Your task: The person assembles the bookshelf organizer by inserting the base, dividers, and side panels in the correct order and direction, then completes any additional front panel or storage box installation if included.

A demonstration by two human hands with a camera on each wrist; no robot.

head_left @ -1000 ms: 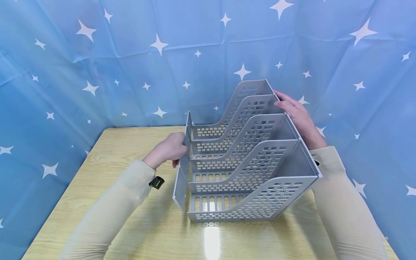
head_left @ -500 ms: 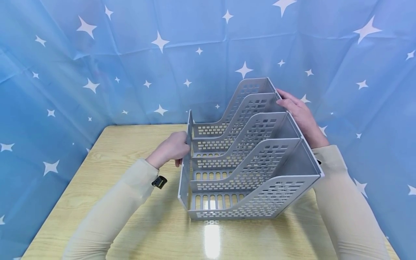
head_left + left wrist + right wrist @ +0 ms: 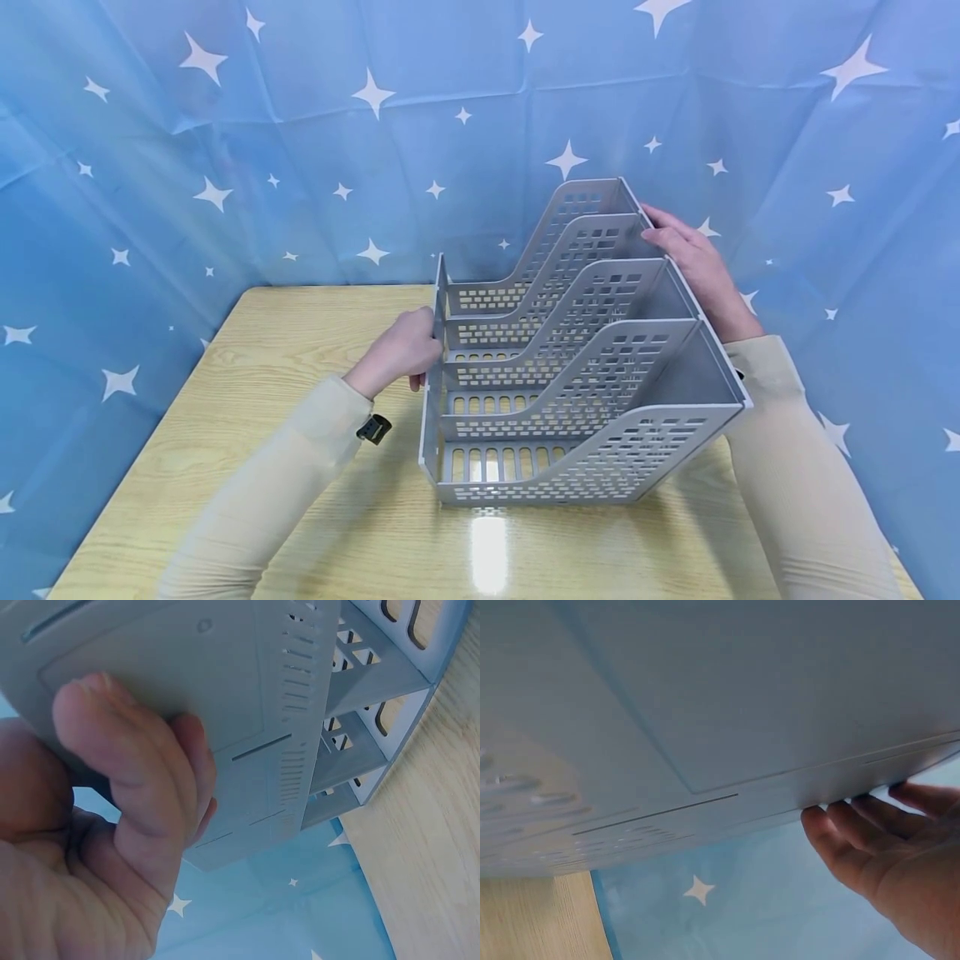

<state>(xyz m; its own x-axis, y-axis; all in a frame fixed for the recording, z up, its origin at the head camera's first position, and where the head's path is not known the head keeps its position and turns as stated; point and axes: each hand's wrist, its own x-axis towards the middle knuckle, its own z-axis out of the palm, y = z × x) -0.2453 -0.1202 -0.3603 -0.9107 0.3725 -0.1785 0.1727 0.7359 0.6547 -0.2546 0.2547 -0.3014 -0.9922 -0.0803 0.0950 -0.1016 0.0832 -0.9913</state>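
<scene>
A grey plastic magazine file organizer with upright slotted dividers stands on the wooden table. My left hand grips the grey front panel by its upper edge, at the organizer's low left end. In the left wrist view, the curled fingers lie against the panel's outer face. The panel now stands close along the divider ends. My right hand rests at the tall back panel on the right. The right wrist view shows its extended fingertips touching the back panel's outer face.
The wooden table extends to the left and in front of the organizer. A blue curtain with white stars hangs behind and at both sides, close to the table's back edge. A dark strap shows at the left wrist.
My left hand has moved slightly right, bringing the front panel in against the dividers. Its near end has swung in and the gap has narrowed. My right hand stays at the back panel.
</scene>
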